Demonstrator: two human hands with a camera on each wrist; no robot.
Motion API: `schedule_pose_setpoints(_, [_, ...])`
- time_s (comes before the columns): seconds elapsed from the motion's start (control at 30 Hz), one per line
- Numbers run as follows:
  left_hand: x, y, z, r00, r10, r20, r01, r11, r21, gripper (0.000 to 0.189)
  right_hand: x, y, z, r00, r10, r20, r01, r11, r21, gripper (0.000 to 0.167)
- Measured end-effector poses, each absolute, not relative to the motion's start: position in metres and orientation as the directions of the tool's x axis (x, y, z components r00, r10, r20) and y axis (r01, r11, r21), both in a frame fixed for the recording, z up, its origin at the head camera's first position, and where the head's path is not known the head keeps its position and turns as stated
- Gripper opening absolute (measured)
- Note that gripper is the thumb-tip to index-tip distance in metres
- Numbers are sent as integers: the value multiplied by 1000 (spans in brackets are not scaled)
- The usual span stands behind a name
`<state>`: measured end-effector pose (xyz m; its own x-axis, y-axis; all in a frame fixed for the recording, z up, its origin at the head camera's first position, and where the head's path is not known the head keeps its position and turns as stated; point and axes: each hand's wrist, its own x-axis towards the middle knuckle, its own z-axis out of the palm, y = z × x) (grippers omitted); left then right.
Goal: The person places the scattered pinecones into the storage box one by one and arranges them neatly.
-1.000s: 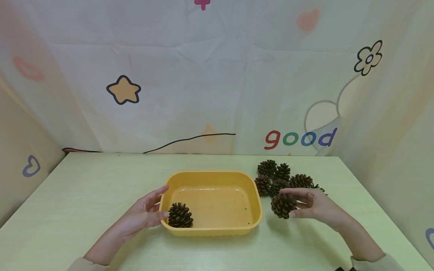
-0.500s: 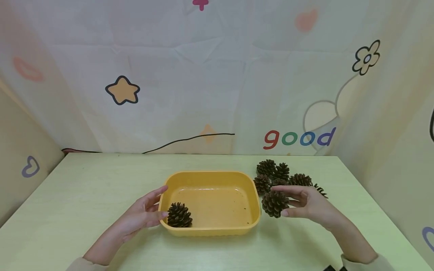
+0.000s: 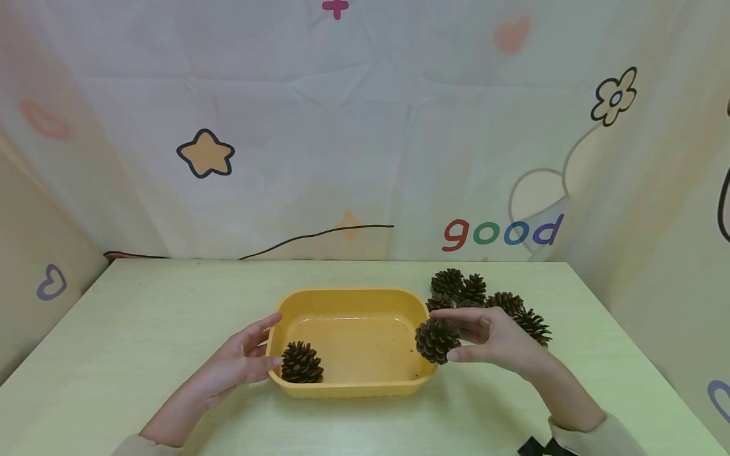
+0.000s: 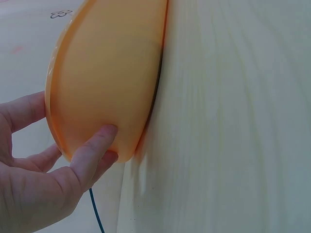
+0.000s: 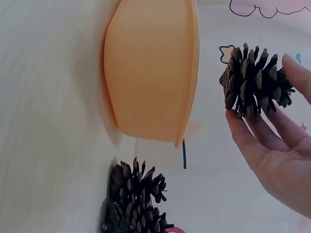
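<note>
A brown pine cone (image 3: 438, 341) is pinched between the thumb and fingers of my right hand (image 3: 490, 339). It is held up over the right rim of a yellow plastic tub (image 3: 353, 385), and the right wrist view shows the cone (image 5: 255, 82) above the level of that rim. At the tub's left end, my left hand (image 3: 245, 358) holds it, with thumb and fingers spread around the end; the left wrist view shows fingertips (image 4: 108, 132) against the outer wall. Another pine cone (image 3: 301, 363) lies inside the tub at its front left corner.
Behind my right hand, several more pine cones (image 3: 447, 283) lie grouped on the pale table (image 3: 171, 316), partly hidden by the hand. One cone (image 3: 533, 325) lies at the group's right side. A printed cloth (image 3: 319, 158) hangs at the back and sides.
My right hand has moved left with its pine cone, from beside the tub to over its right rim. The left hand and the tub have stayed put.
</note>
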<state>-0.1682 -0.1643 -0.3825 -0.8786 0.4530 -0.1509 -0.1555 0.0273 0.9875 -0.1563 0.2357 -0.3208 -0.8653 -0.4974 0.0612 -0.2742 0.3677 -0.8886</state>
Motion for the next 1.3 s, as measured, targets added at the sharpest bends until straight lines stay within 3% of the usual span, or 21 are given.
schedule_pose_setpoints(0.53, [-170, -163, -384, -885, 436, -163, -159, 46, 986, 83, -169, 207, -325, -828, -556, 73, -272, 284, -920, 60])
schedule_pose_setpoints(1.3, [-170, -164, -383, -883, 444, -151, -152, 34, 988, 83, -179, 151, -344, -772, -636, -3, -210, 260, -943, 61])
